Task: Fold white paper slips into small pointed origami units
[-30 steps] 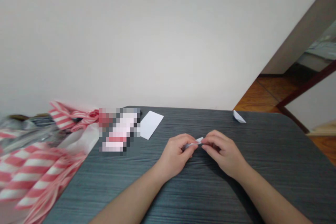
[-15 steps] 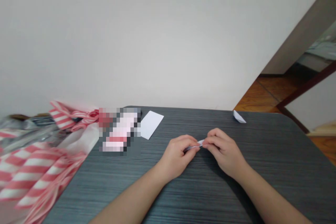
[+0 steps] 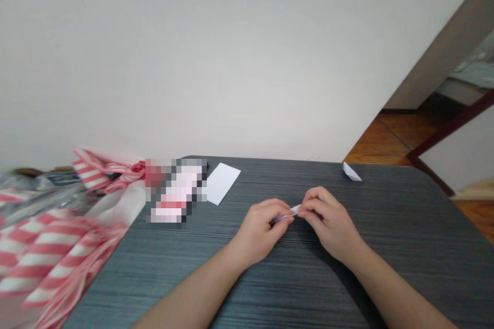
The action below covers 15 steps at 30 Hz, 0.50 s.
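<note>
Over the middle of the dark table (image 3: 289, 288), the left hand (image 3: 260, 231) pinches one end of a small white paper piece (image 3: 295, 210) and the right hand (image 3: 328, 226) pinches the other, thumbs close against fingers. Working it well probably calls for light, level pinches, edges lined up before any firm press (creases are mostly hidden by the fingers), well apart from the flat white sheet (image 3: 223, 184) at far left.

Bare left forearm (image 3: 196, 290), bare right forearm (image 3: 391, 285) — both smooth, rounded, slender
</note>
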Motion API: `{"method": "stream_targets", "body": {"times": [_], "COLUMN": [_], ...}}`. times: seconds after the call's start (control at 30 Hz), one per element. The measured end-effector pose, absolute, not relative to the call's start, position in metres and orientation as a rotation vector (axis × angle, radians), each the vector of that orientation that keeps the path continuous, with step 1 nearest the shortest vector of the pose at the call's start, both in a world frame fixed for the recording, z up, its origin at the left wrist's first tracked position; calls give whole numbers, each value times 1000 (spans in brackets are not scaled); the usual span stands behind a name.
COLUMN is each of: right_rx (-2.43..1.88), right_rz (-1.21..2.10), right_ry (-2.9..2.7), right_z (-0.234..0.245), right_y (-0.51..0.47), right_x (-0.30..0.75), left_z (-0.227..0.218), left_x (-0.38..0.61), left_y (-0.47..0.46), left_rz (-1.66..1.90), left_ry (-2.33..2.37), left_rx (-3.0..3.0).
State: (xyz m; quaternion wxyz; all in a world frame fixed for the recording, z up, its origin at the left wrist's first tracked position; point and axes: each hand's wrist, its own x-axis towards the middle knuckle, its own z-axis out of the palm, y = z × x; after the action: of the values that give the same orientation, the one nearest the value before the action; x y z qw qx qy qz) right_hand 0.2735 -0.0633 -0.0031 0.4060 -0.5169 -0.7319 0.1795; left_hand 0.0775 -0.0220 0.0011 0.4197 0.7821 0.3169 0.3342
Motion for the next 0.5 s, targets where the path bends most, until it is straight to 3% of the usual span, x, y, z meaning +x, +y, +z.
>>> {"method": "stream_targets", "body": {"times": [0.5], "right_rx": [-1311], "right_rz": [448], "right_ry": [-1844], "right_z": [-2], "right_y": [-65], "right_x": [274], "left_z": [1], "left_x": [78], "left_y": [-23], "left_rz": [836], "left_ry": [796], "left_rx": [1932]}}
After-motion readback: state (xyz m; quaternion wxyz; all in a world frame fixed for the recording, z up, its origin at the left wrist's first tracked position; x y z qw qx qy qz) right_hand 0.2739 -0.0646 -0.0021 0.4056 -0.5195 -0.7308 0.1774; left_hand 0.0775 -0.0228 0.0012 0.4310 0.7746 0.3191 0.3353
